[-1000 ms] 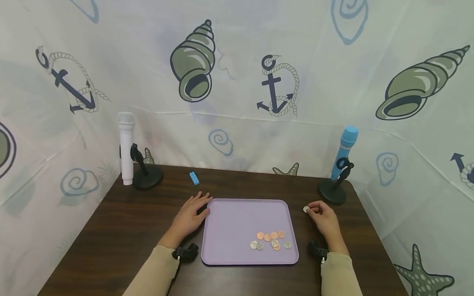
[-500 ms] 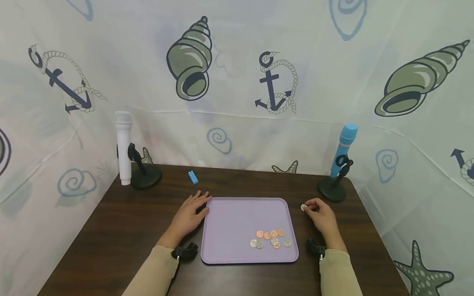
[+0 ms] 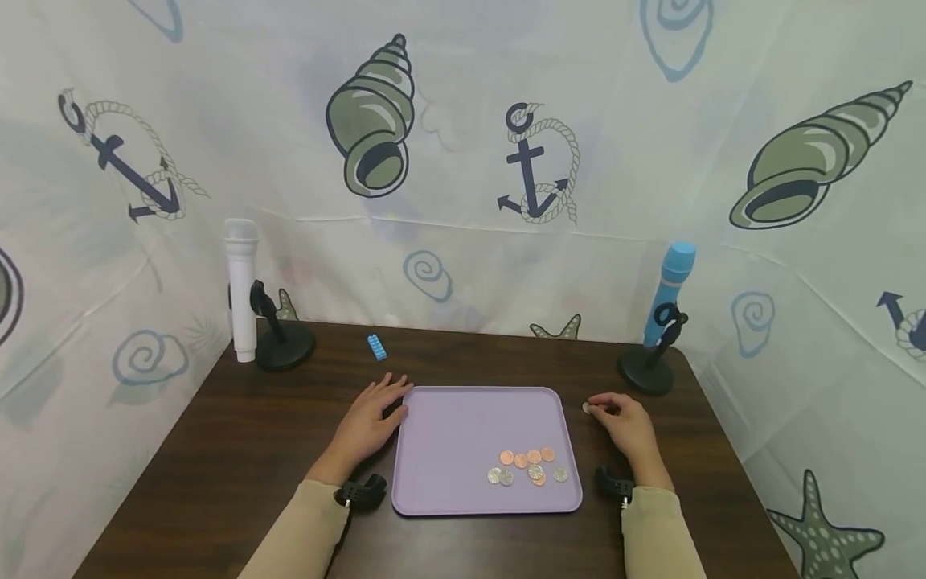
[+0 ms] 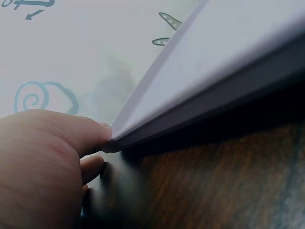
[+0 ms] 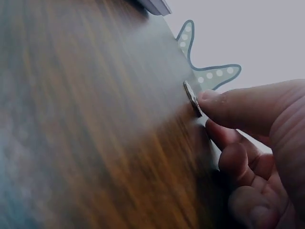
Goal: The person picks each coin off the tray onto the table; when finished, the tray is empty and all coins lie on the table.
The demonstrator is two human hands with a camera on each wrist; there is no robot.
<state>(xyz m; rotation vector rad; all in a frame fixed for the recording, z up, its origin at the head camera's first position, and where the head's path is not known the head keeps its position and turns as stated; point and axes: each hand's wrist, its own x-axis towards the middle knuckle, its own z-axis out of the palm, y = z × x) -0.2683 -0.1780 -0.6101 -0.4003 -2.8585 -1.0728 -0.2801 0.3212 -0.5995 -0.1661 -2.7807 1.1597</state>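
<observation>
My right hand (image 3: 628,428) is over the table to the right of the lilac tray (image 3: 448,450), pinching a silver coin (image 5: 191,98) between thumb and fingers. In the right wrist view the coin stands on edge, close over the wood, its lower part by the fingertips. My left hand (image 3: 366,425) rests at the tray's upper left corner with fingers stretched out. The left wrist view shows the thumb touching the tray's rim (image 4: 190,90). Toward the tray's lower right lie several copper coins (image 3: 521,461) and several silver coins (image 3: 506,478), some overlapping.
A white microphone (image 3: 243,289) stands with a black stand (image 3: 286,346) at the back left. At the back right, a blue microphone (image 3: 669,285) leans in another black stand (image 3: 646,370). A small blue toy brick (image 3: 377,347) lies behind the tray. A patterned cloth (image 3: 463,161) hangs behind the table.
My right hand has shifted slightly left toward the tray with the coin, whose face now shows less. My left hand has stayed at the tray's corner.
</observation>
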